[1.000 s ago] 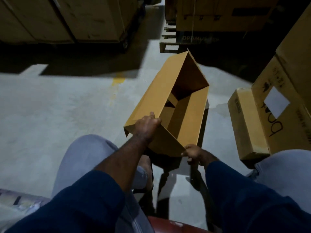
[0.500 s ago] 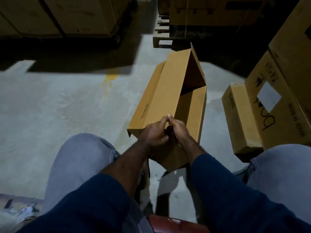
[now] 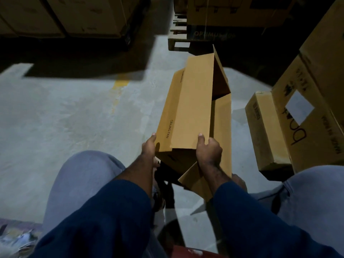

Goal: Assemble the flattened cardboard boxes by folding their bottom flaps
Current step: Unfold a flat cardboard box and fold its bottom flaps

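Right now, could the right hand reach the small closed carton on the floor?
Probably, but not at once: the right hand grips the open box, whose side wall stands between it and the small carton.

Dim warehouse light, with wide-angle bend at the edges.
Pale light falls on the floor (image 3: pixel 65 118) left of the left grip (image 3: pixel 149 148), whose thumb shadows the cardboard box (image 3: pixel 189 108); beyond, stacked cartons (image 3: pixel 83 15) sink into black; far below-left, the picture smears.

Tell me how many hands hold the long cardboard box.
2. The left hand grips the cardboard box at its near left edge, beside the CEILING FAN print; the right hand grips the near end of its top panel. Some fingers are hidden.
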{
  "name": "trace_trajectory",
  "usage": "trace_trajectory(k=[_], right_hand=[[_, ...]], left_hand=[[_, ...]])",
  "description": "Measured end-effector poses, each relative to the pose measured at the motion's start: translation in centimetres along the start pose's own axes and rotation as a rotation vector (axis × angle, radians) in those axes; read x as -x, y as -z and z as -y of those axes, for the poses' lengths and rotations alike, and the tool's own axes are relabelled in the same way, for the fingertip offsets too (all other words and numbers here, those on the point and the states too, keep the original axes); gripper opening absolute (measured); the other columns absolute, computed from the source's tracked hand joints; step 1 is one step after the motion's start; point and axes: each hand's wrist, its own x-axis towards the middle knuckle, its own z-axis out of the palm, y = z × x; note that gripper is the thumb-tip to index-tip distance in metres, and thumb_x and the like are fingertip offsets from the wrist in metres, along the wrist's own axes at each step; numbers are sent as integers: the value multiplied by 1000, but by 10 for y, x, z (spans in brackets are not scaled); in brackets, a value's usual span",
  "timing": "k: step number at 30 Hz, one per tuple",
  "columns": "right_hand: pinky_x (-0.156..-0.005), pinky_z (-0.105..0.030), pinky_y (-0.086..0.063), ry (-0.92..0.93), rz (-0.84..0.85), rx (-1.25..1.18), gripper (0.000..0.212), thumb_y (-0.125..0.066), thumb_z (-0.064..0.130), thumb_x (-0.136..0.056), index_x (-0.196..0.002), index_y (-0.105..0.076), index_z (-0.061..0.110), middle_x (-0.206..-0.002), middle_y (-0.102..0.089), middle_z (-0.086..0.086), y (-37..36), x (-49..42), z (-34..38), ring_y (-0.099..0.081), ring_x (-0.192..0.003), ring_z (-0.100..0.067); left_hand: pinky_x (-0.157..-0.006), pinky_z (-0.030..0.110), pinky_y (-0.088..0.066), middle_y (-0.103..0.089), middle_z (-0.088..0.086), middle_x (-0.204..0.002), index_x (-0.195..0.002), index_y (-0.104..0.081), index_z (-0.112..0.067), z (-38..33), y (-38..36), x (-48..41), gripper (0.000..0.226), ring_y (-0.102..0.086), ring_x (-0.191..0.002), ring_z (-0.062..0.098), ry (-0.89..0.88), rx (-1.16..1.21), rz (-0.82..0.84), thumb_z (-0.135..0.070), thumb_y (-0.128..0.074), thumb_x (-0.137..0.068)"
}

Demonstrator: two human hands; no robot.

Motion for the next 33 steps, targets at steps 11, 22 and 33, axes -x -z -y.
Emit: trace_trajectory(k=[11, 22, 33], right_hand=[[-64, -31, -47, -8, -86, -98, 47, -67, 63, -88, -82, -59, 17, -79, -54, 3, 13, -32, -15, -51, -74, -15], [-70, -34, -59, 72, 17, -368, 56, -73, 53, -87, -87, -65, -2, -91, -70, -23, 12, -49, 18, -65, -75, -27], [-101, -52, -54, -273, 302, -1061, 62, -82, 45, -82, -131, -66, 11, -118, -75, -11, -4, -45, 37, -70, -113, -32]], left_hand=[[-111, 52, -34, -62, 10, -117, -110, -64, -14, 20, -8, 9, 66, -51, -115, 32, 27, 219, 111, -73, -36, -96], [-97, 59, -52, -71, 14, -118, -122, -61, -15, -6, -7, 28, 40, -64, -114, 34, -225, 548, 135, -43, -68, -94], [-71, 14, -52, -70, -6, -103, -105, -72, -17, -95, -21, 105, 15, -64, -93, 5, -940, 476, -326, -26, -71, -94]])
